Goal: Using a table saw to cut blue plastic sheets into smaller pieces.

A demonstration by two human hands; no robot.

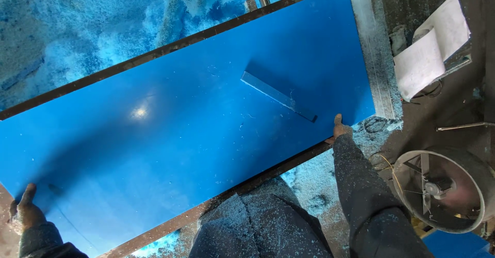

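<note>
Obs.: large blue panel (196, 134) lies flat across a dark-edged frame, blue shavings (67, 31) heaped beyond.

Left hand (25, 211) closed on the panel's near-left corner, thumb on top. Right hand (340, 130) clasps the near-right edge.

Judgement: stiff, glossy, likely slippery and heavy. Wide two-handed edge grip suits it.

Grey strip (278, 97) rests loose on top.

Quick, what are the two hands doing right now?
Left hand: gripping the near corner edge of the big blue panel.
Right hand: gripping the same panel's near edge, thumb on top.
</note>
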